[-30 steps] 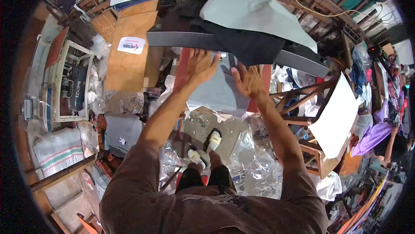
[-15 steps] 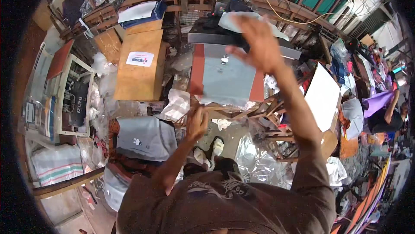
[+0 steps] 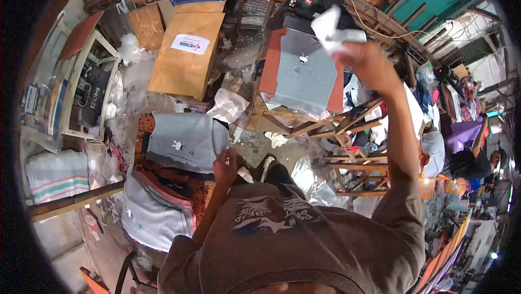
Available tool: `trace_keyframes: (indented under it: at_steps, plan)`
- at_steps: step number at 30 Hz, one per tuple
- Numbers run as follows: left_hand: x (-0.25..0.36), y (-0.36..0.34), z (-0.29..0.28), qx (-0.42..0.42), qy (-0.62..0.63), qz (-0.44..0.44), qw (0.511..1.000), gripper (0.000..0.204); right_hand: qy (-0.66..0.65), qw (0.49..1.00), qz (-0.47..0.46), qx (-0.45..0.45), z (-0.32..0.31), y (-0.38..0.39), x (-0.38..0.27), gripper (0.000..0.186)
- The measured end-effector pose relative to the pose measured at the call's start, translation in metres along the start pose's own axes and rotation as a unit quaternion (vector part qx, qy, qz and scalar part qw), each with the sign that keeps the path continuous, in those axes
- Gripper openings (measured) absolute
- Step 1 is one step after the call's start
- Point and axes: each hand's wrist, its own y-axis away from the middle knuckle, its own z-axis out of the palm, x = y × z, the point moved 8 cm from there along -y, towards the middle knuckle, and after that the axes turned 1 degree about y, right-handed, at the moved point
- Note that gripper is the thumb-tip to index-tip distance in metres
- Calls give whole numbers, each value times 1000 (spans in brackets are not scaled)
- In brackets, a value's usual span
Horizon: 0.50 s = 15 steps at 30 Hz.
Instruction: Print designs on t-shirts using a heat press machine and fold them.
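My right hand (image 3: 374,68) is raised at the right of the press, its fingers closed on a crumpled white sheet (image 3: 327,29), blurred by motion. Below it, a grey fabric piece (image 3: 304,71) with a small white rabbit print lies flat over a reddish-brown pad (image 3: 270,66). My left hand (image 3: 224,168) hangs low with curled fingers, beside the right edge of another grey fabric piece (image 3: 187,141) that bears the same print. Whether anything is in those fingers is hidden. A stack of grey fabric pieces (image 3: 154,210) lies nearer to me.
A wooden box (image 3: 187,74) with a white label stands to the left. Wooden framing (image 3: 358,166) and clear plastic (image 3: 312,177) are at the right. A white-framed cabinet (image 3: 89,98) is at the far left. Another person (image 3: 477,155) works at the far right.
My right hand moved right from above the press and now grips the white sheet. My left hand dropped toward my body, away from the press's front. The view turned somewhat.
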Motion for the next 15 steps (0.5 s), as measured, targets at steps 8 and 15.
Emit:
trace_keyframes:
  at_steps: [8, 15]
  plan:
    - [-3, -58, 32, -54, 91, -79, 991, 28, -505, 834, 76, -209, 165, 37, -21, 29]
    - [23, -108, 72, -65, -2, -13, 998, 24, -561, 790, 245, 39, 263, -15, 213, 21]
